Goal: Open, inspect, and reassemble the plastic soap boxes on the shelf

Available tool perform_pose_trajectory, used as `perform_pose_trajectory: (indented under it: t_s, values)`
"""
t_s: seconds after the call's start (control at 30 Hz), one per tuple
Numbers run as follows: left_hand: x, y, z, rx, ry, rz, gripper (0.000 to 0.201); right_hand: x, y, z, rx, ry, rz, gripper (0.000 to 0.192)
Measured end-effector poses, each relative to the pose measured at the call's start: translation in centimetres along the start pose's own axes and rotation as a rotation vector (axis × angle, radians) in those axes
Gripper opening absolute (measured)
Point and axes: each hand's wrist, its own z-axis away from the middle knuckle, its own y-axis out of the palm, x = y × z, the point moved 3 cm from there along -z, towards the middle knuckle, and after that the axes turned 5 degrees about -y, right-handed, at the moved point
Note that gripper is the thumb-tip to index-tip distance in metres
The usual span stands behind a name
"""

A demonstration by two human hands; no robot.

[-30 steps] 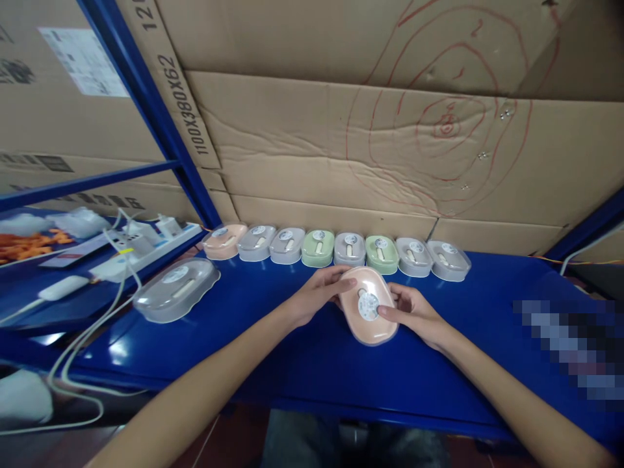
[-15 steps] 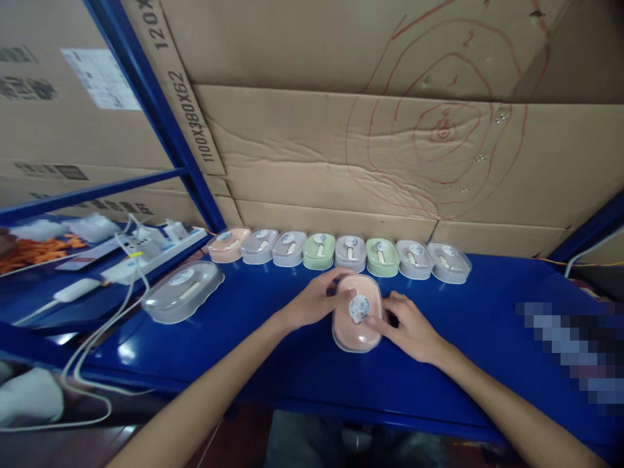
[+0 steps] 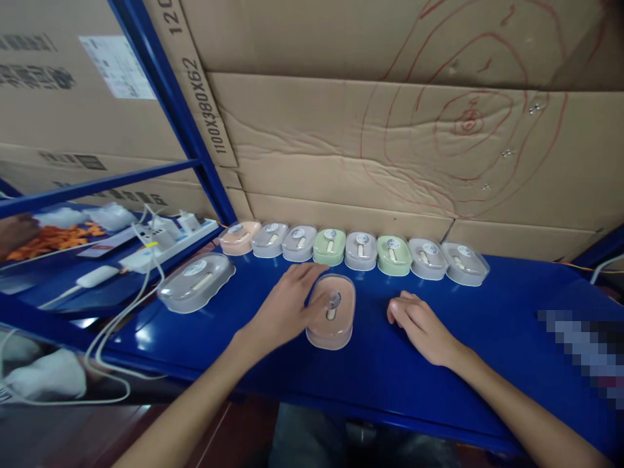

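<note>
Pink plastic, under a clear lid, forms the small oval case that lies flat on the blue tabletop, near its front edge. The left hand rests against the case's left side, fingers loosely curled round its edge and the thumb on the lid beside the round sticker; it touches the case without lifting it. The right hand lies palm-down on the tabletop to the right of the case, apart from it, fingers relaxed and slightly bent, holding nothing.

Behind the hands, a row of eight similar cases stands along the cardboard wall: one pink, then grey and green. A larger clear-lidded case lies to the left, near white cables and a power strip.
</note>
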Motion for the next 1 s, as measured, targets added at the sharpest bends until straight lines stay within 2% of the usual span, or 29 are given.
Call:
perform_pose_trajectory:
  t_s: [0.13,0.23,0.43,0.6,0.87,1.0]
  values:
    - [-2.6,1.4,3.4,0.119,0.156,-0.220,0.050,-0.1,-0.1,0.1,-0.007,0.013,-0.010,0.062]
    - [-2.5,1.8,5.3,0.137,0.191,-0.337,0.054,-0.2,-0.1,0.1,-0.012,0.017,-0.013,0.063]
    - [0.1,0.0,7.3,-0.034,0.250,-0.555,0.054,-0.3,-0.1,0.1,0.005,0.020,-0.003,0.065]
    - [2.8,-2.6,7.8,-0.186,0.181,-0.632,0.041,-0.3,0.0,0.1,0.014,0.031,-0.002,0.065]
    - [7.0,-6.1,7.5,-0.277,0.060,-0.788,0.043,-0.3,-0.1,0.1,0.024,0.047,0.000,0.065]
    - [8.4,-7.4,7.4,-0.304,0.054,-0.865,0.046,-0.4,0.0,0.1,0.032,0.049,-0.007,0.064]
